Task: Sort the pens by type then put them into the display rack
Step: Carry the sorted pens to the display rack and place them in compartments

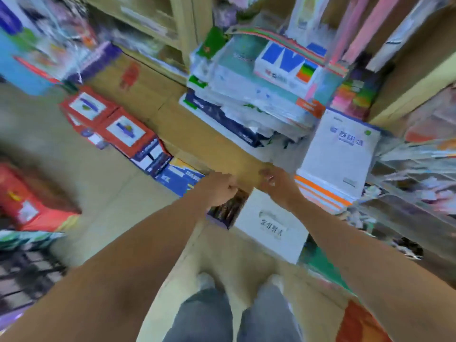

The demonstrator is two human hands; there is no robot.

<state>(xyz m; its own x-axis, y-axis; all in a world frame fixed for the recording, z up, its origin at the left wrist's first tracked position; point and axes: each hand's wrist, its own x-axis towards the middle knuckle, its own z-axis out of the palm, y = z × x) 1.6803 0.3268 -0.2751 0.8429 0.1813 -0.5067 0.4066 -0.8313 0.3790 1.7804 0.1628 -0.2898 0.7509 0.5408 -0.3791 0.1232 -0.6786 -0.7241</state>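
Note:
The whole view is blurred by motion. A long brown cardboard box lies on the floor along the shelves. My left hand is curled at the box's near end, and my right hand grips the same end from the right. Just below my hands sits a dark open box with colourful contents that I cannot make out. No pens and no display rack can be told apart.
A white carton stands by my right forearm. Red boxes and a blue box line the floor on the left. Stacked paper packs and a white and orange pile fill the right. My feet are below.

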